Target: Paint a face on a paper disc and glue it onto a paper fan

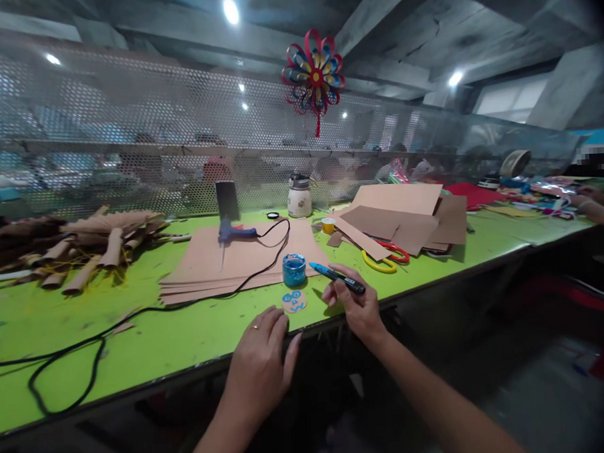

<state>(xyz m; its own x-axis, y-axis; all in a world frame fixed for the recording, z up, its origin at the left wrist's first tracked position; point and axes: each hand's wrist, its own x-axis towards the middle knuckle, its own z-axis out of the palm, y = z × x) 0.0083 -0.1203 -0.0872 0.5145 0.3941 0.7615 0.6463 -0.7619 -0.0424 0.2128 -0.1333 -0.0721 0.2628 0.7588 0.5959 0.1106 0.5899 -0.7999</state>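
My right hand [358, 311] grips a blue-tipped marker pen [338, 278], its tip pointing left toward a small jar of blue paint [294, 270]. The jar stands uncovered, its walls smeared with blue. In front of it lies a small round piece of brown card [294, 301] with blue curls and marks drawn on it. My left hand [262, 352], with a ring on one finger, rests at the table's front edge. Its fingers are stretched out, the tips close to the card's left side.
Behind the jar, brown cardboard sheets [188, 271] carry a hot glue gun [235, 231] with a black cord [170, 308]. Scissors with yellow handles [380, 262] lie by cardboard pieces [389, 226]. A white bottle [299, 196] stands at the back. Another person's arm [599, 210] shows far right.
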